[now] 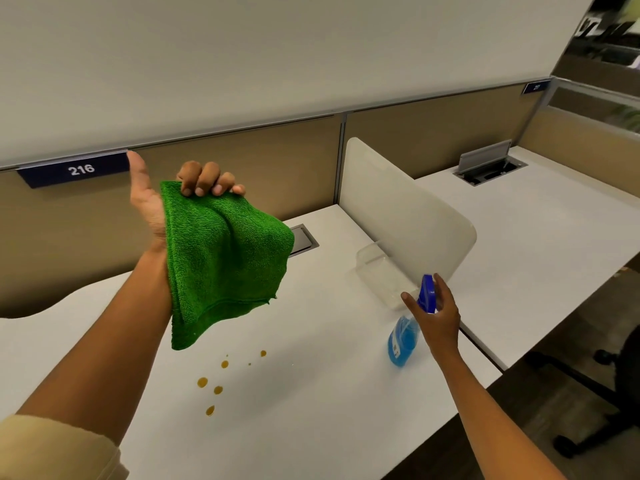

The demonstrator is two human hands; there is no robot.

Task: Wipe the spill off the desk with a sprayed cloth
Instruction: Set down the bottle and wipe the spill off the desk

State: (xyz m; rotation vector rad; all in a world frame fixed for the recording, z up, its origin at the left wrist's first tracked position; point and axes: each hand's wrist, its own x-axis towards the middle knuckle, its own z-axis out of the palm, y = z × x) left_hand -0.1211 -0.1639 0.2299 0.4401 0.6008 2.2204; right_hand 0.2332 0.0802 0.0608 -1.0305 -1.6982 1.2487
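With the left hand (152,202) pinching the folded green cloth (221,258) aloft above the brown spill (214,386) on the desk (311,410), the right hand (438,317), apparently only loosely around the blue spray bottle (405,337), should close firmly and aim its nozzle at the cloth.

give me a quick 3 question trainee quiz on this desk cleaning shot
1. True or false: the cloth lies flat on the desk.
2. Which hand is at the spray bottle? A) left B) right C) neither
3. Fill in: the spill is a scatter of ____ drops.

Key:
1. False; the left hand holds it up, hanging above the spill.
2. B; the right hand is at the bottle's blue trigger head, fingers spread, while the bottle stands on the desk.
3. Brown.
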